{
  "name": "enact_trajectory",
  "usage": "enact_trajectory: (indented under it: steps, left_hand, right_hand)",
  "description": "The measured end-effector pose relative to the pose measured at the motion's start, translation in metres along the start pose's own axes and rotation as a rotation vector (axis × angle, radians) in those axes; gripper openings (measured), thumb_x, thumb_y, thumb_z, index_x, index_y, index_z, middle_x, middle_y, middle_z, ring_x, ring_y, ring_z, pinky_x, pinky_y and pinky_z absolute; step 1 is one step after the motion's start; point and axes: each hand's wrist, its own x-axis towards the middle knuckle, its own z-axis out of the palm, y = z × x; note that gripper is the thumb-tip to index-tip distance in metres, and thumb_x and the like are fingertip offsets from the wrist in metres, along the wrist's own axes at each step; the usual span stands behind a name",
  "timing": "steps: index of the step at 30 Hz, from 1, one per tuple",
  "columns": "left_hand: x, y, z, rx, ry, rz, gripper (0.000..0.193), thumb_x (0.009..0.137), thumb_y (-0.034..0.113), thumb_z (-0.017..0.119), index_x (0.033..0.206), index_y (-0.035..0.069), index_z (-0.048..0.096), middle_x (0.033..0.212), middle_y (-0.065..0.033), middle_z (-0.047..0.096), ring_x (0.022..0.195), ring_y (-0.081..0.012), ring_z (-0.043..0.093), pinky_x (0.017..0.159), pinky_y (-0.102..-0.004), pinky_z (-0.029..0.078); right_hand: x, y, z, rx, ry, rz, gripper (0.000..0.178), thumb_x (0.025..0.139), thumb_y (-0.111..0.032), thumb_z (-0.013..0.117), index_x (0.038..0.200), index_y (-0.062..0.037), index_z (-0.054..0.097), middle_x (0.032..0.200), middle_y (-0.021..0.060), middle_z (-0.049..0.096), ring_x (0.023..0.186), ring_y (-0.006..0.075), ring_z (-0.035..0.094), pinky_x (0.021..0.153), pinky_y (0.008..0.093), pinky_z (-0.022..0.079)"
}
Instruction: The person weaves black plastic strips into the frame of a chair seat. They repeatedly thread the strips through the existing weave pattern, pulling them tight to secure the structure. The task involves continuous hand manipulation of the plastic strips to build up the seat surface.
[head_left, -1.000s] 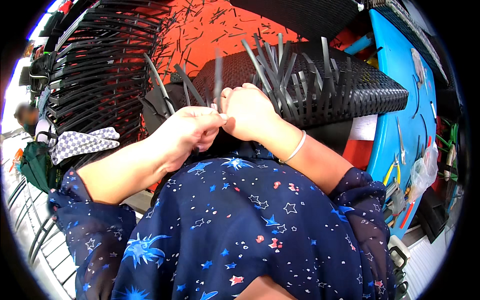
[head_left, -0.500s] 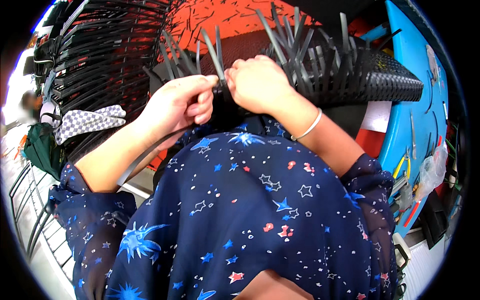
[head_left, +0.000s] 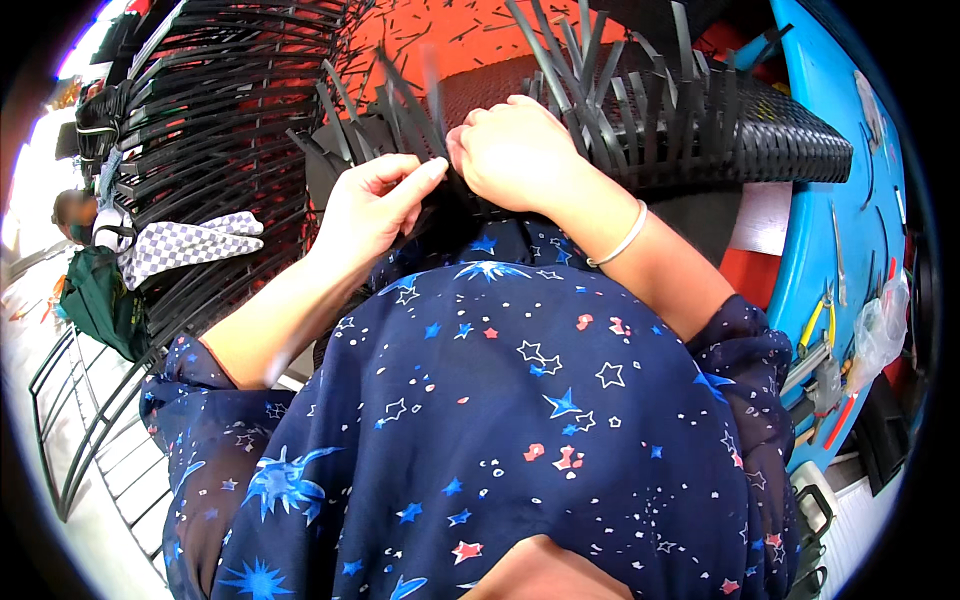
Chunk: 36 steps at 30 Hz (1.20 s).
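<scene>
A dark woven piece [head_left: 800,135] of flat black strips lies across the space in front of me. Many loose strip ends [head_left: 600,95] stick up from it. My left hand [head_left: 375,205] pinches thumb and forefinger together on a black strip, beside the base of the upright ends; the pinched part is mostly covered. Close on its right, my right hand [head_left: 515,155], with a pale bangle at the wrist, is curled against the near edge of the weave. Its fingertips are turned under, and what they grip is hidden.
At the left stand black slatted racks [head_left: 225,120] with a checkered cloth [head_left: 190,245] and a dark green bag [head_left: 100,300]. A blue table [head_left: 815,240] on the right carries yellow-handled pliers [head_left: 818,322] and a clear plastic bag [head_left: 880,330]. Black offcuts litter the red surface [head_left: 440,40] beyond.
My left hand has turned, its thumb now lying along the forefinger. The strip trailing along my left forearm is largely out of sight. Nearby upright ends have swung and blur. My right hand stays close by.
</scene>
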Motion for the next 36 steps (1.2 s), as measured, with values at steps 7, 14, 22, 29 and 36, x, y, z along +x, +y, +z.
enact_trajectory:
  steps: [7,14,22,29,36]
  left_hand:
    - [-0.002,-0.011,0.0,-0.052,0.064,0.171,0.032,0.105,0.027,0.057,0.094,0.001,0.073,0.088,-0.0016,0.071,0.082,-0.0066,0.063,0.076,-0.0218,0.048]
    - [0.013,-0.001,-0.01,-0.29,-0.208,-0.023,0.036,0.105,0.027,0.049,0.084,0.002,0.064,0.08,-0.0081,0.066,0.079,-0.0163,0.062,0.077,-0.0272,0.048]
    - [0.029,0.023,0.002,-0.667,-0.374,-0.385,0.036,0.098,0.022,0.056,0.065,0.013,0.046,0.056,0.0057,0.034,0.048,-0.0079,0.028,0.048,-0.0263,0.024]
    - [-0.014,0.055,-0.001,-0.391,-0.334,-0.231,0.038,0.095,0.015,0.062,0.061,0.013,0.047,0.058,0.0058,0.038,0.05,-0.0055,0.029,0.049,-0.0252,0.022]
    - [0.012,0.037,-0.02,-0.136,-0.436,-0.04,0.04,0.106,0.034,0.048,0.084,0.003,0.063,0.075,-0.0039,0.06,0.07,-0.0139,0.056,0.07,-0.0288,0.045]
  right_hand:
    - [-0.001,0.0,0.006,-0.018,0.042,-0.014,0.035,0.1,-0.027,0.046,0.098,-0.0069,0.074,0.094,0.0131,0.072,0.088,0.0308,0.07,0.089,0.0428,0.049]
    - [0.002,-0.005,-0.005,0.031,-0.123,0.042,0.036,0.1,-0.029,0.045,0.1,-0.0075,0.074,0.1,0.0128,0.071,0.094,0.03,0.07,0.086,0.0434,0.051]
    - [0.007,-0.007,-0.013,0.099,-0.097,0.06,0.03,0.095,-0.029,0.051,0.09,-0.0096,0.074,0.094,0.0127,0.071,0.091,0.0298,0.07,0.08,0.0443,0.055]
    - [0.008,-0.003,0.0,0.086,0.032,0.012,0.045,0.102,-0.033,0.039,0.089,-0.0074,0.074,0.089,0.0155,0.071,0.083,0.0341,0.07,0.08,0.0469,0.054]
    - [0.01,-0.003,0.005,0.05,-0.042,-0.014,0.039,0.1,-0.034,0.045,0.091,-0.011,0.075,0.09,0.0131,0.073,0.085,0.0313,0.072,0.077,0.0456,0.056]
